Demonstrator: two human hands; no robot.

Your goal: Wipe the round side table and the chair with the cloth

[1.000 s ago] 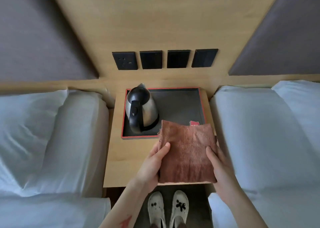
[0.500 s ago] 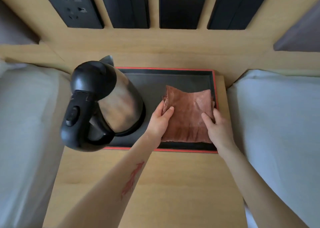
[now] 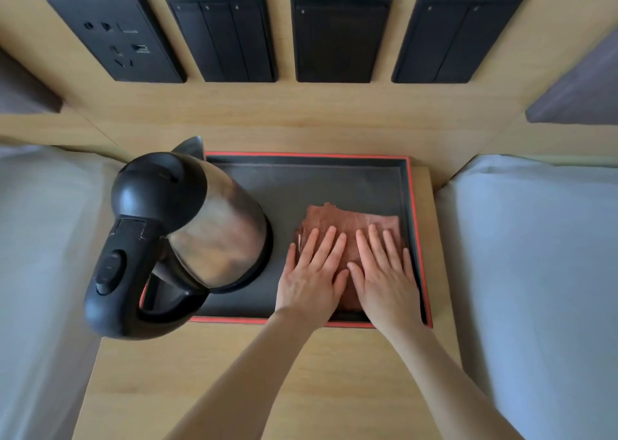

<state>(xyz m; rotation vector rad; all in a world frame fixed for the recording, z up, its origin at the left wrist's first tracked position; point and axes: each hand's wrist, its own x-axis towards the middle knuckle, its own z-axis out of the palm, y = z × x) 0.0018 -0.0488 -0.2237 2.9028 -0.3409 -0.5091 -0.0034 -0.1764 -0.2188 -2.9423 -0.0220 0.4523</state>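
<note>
A folded brown cloth (image 3: 354, 220) lies flat in the right half of a black tray with a red rim (image 3: 311, 182). My left hand (image 3: 312, 279) and my right hand (image 3: 384, 279) rest palm-down side by side on the cloth, fingers spread and pointing toward the wall. Neither hand grips it. The hands cover the near half of the cloth. No round side table or chair is in view.
A steel kettle with a black lid and handle (image 3: 187, 232) stands in the tray's left half, close to my left hand. The tray sits on a wooden nightstand (image 3: 267, 372) between two white beds (image 3: 40, 239) (image 3: 535, 255). Black socket and switch panels (image 3: 334, 35) line the wall.
The cloth went from the nightstand's front edge into the tray. My hands let go of its sides and now lie flat on top. The camera has moved closer.
</note>
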